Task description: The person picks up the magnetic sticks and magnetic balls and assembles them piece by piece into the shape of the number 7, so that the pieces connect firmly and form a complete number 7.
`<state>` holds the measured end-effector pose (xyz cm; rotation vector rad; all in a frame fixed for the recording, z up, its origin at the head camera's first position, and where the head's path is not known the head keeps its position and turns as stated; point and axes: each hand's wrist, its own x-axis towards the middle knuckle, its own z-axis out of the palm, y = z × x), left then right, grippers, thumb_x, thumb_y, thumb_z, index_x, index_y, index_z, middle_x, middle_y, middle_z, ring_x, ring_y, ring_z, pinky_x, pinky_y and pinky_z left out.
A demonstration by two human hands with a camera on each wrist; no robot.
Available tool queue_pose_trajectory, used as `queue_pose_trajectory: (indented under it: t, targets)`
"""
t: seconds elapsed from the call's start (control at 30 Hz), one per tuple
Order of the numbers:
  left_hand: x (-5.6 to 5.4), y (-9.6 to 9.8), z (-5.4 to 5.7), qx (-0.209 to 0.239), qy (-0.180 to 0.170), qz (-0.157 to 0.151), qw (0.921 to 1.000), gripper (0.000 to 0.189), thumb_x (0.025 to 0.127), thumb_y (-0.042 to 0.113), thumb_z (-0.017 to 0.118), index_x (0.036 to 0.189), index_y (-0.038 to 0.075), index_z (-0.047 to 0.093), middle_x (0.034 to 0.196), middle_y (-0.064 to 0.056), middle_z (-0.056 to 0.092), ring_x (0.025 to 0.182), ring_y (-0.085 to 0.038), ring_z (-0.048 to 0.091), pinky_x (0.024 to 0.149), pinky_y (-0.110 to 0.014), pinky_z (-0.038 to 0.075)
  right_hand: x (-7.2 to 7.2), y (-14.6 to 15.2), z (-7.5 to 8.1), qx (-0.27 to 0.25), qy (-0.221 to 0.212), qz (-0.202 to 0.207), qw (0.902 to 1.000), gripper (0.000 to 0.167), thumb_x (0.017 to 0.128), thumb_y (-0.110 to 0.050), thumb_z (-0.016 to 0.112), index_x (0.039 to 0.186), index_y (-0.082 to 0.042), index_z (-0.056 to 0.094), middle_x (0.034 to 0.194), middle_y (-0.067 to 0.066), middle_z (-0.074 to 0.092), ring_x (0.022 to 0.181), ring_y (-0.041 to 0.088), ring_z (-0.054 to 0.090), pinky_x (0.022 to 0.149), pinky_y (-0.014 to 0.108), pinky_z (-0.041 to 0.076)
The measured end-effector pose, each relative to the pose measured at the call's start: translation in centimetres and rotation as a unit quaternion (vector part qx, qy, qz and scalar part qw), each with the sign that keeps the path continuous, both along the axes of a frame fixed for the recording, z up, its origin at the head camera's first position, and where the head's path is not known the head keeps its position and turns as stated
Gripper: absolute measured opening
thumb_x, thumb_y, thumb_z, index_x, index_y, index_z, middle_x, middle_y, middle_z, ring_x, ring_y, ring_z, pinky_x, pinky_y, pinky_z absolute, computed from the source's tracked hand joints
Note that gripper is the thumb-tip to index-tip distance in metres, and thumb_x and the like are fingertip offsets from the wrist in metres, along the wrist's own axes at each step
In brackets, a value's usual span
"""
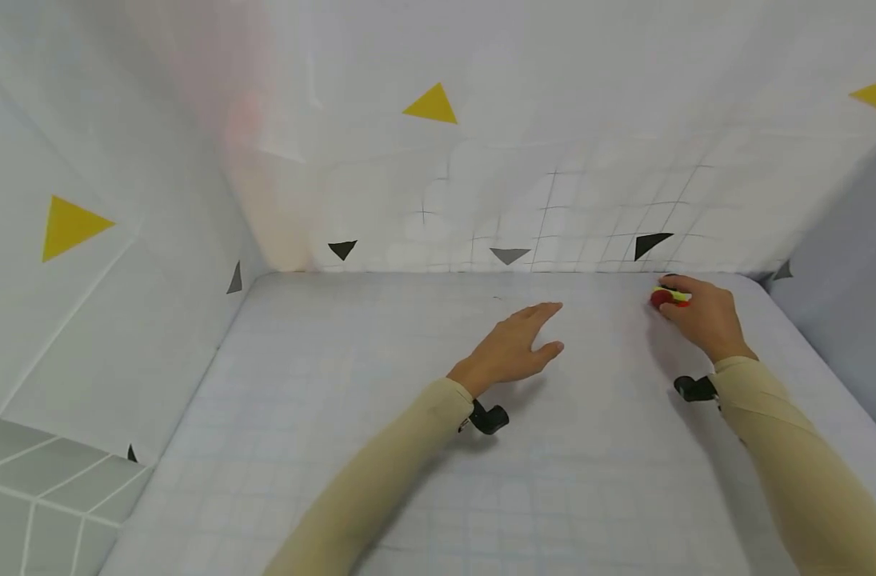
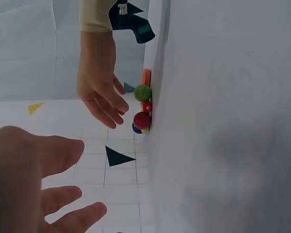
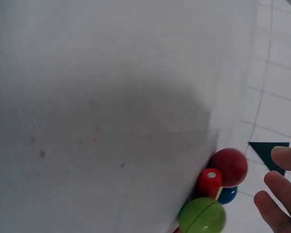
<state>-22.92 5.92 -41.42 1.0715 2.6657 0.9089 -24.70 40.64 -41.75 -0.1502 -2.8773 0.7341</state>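
A small toy of coloured balls (image 1: 662, 298) lies on the white table at the back right. The left wrist view shows its green ball (image 2: 142, 93), red ball (image 2: 141, 120) and an orange piece (image 2: 146, 76). A blue ball (image 3: 228, 195) and a red connector with a pale round end (image 3: 209, 182) show in the right wrist view. My right hand (image 1: 707, 316) hovers just above the toy, fingers loosely bent, with a gap visible between them in the left wrist view. My left hand (image 1: 506, 352) is held over the middle of the table, fingers extended, thumb apart, holding nothing.
The white table (image 1: 409, 480) with faint grid lines meets a white back wall (image 1: 589, 120) just behind the toy. Side walls stand at left and right. Yellow (image 1: 434, 106) and black triangles mark the walls. A small black camera (image 1: 490, 419) sits on each wrist.
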Motion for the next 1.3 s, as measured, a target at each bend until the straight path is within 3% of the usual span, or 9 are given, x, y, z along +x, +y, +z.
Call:
queue_pose_trajectory:
  t: [0.3,0.5,0.63,0.97,1.3]
  targets:
    - [-1.4,4.4,-0.2,0.012,-0.047,-0.018,0.9987,0.065,0.11,0.038,0.052,0.167,0.024,0.025,0.167,0.008,0.029,0.15,-0.005,0.026,0.117,-0.02,0.021,-1.8,1.0,-1.1,-0.001,-0.016,-0.012,0.9998,0.043,0.097,-0.006,0.066,0.138,0.003,0.059,0.139,0.041,0.049,0.126,0.061,0.042,0.099,0.073,0.039]
    - [-1.8,6.9,-0.9,-0.014,-0.055,-0.009,0.9984,0.067,0.109,0.041,0.052,0.167,0.029,0.022,0.167,0.012,0.027,0.15,-0.001,0.024,0.116,-0.018,0.019,-2.4,1.3,-1.4,0.011,-0.034,-0.02,0.9992,0.042,0.098,-0.007,0.064,0.138,0.003,0.058,0.139,0.041,0.048,0.124,0.061,0.043,0.096,0.073,0.041]
    - [-1.9,8.1,-1.0,-0.028,-0.048,-0.008,0.9984,0.067,0.109,0.044,0.05,0.167,0.032,0.02,0.167,0.015,0.026,0.15,0.0,0.022,0.117,-0.018,0.018,-2.6,1.5,-1.4,0.028,-0.034,-0.014,0.9989,0.04,0.097,-0.009,0.066,0.135,0.004,0.061,0.136,0.041,0.05,0.121,0.062,0.043,0.095,0.075,0.035]
    - [-2.0,9.2,-1.6,-0.048,-0.046,-0.003,0.9978,0.068,0.108,0.045,0.052,0.167,0.032,0.02,0.166,0.018,0.026,0.15,0.0,0.021,0.117,-0.019,0.018,-3.4,1.2,-1.6,0.067,-0.028,0.002,0.9973,0.035,0.094,-0.011,0.071,0.123,0.007,0.064,0.125,0.041,0.056,0.108,0.062,0.05,0.087,0.074,0.03]
    - [-2.0,9.3,-1.9,-0.05,-0.041,-0.01,0.9978,0.071,0.107,0.049,0.052,0.167,0.032,0.019,0.166,0.017,0.026,0.15,-0.001,0.023,0.116,-0.018,0.02,-3.5,2.0,-1.9,0.046,-0.017,0.01,0.9987,0.028,0.094,-0.007,0.072,0.116,0.007,0.062,0.112,0.034,0.063,0.104,0.056,0.053,0.088,0.075,0.027]
